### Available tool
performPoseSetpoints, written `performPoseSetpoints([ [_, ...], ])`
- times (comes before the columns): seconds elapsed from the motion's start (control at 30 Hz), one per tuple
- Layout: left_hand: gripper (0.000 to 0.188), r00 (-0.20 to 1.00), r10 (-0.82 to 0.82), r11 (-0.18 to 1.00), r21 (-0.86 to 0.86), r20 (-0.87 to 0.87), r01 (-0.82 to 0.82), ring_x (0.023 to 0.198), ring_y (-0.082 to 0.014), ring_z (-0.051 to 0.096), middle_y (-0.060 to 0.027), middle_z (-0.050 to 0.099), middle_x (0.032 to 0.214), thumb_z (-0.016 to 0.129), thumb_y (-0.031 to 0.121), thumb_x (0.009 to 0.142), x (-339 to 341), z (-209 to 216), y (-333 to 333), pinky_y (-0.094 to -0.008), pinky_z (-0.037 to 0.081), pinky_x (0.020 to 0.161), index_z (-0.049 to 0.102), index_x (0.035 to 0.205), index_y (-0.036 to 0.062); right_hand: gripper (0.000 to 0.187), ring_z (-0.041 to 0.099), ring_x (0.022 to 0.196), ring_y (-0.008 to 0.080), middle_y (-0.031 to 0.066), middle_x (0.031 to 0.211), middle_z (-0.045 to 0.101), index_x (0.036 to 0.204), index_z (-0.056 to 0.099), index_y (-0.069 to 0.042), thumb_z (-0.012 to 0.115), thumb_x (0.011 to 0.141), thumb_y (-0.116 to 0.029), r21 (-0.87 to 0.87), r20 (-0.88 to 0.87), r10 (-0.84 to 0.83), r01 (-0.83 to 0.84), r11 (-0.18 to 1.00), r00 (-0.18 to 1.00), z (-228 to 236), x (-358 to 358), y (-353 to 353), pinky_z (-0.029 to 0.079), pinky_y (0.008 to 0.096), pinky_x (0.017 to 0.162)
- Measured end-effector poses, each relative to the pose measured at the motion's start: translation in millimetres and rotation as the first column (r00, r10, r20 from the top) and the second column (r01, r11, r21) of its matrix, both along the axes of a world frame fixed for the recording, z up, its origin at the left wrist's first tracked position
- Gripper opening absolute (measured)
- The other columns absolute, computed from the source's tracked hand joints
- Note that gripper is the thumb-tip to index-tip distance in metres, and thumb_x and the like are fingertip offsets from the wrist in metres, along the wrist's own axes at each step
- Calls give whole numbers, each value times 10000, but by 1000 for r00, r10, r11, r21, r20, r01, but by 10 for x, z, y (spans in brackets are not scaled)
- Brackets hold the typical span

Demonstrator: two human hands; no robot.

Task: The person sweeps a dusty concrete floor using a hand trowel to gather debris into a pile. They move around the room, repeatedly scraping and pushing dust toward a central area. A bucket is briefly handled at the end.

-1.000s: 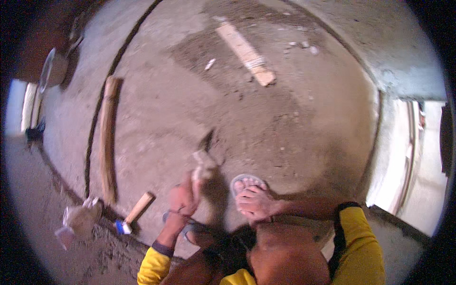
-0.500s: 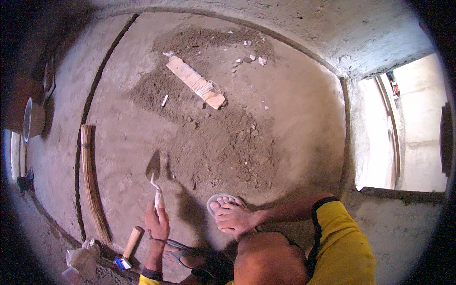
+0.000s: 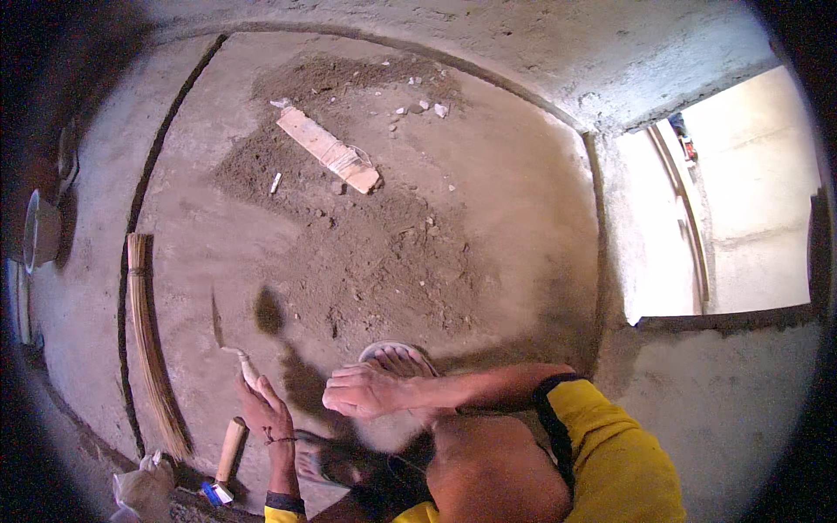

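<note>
My left hand (image 3: 264,408) is closed around the pale handle of a pointed trowel (image 3: 230,347), whose blade is turned nearly edge-on above the floor. A cord circles that wrist. In front of my knee, my right hand (image 3: 362,390) has its fingers curled and pressed together; whatever it may hold is hidden. Just beyond it a sandalled foot (image 3: 397,357) rests on the floor. Loose grey-brown rubble and sand (image 3: 384,270) spread ahead of both hands. Below my left hand lies a brush (image 3: 222,466) with a wooden handle and a blue part.
A wooden board (image 3: 327,150) wound with string lies on the sand, small stones (image 3: 423,108) beyond it. Left is a stick broom (image 3: 153,340) along a dark floor groove. A bucket (image 3: 42,231) stands far left, a whitish bag (image 3: 144,488) near left. A bright doorway (image 3: 741,200) opens right.
My left hand has shifted left and turned the trowel edge-on, away from the sand. My right hand has lifted off the foot, moved left, and its fingers have curled in.
</note>
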State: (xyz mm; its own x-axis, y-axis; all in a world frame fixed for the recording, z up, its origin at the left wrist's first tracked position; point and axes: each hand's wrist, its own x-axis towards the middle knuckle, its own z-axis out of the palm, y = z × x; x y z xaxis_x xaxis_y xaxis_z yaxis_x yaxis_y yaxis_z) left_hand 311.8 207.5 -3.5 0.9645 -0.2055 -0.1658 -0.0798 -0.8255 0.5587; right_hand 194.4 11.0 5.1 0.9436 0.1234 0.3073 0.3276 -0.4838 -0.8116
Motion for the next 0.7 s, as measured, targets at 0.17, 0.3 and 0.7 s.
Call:
performPoseSetpoints([
  [0.17,413,972,-172,971,-196,-162,139,836,-383,612,-243,621,928,518,314,985,9,-197,115,-458,473,749,525,1216,-28,90,635,852,297,107,903,650,897,639,-55,653,867,-139,-109,-123,-203,190,976,971,378,-140,-190,508,413,731],
  [0.3,418,943,-96,814,-570,-318,-109,750,-235,574,-115,575,824,498,357,1002,-122,24,-99,-380,465,684,520,1202,-9,146,629,965,334,121,965,651,984,645,-70,622,899,-187,-194,-208,-213,173,966,955,714,-236,-366,502,441,848],
  [0.7,426,796,-597,152,-962,95,228,734,-274,574,-101,561,881,393,413,1020,-998,803,-1287,-408,484,679,469,1156,17,413,639,979,294,167,1059,637,1295,549,-44,511,995,-325,-153,-824,-60,-120,981,564,2054,171,-939,482,387,896],
])
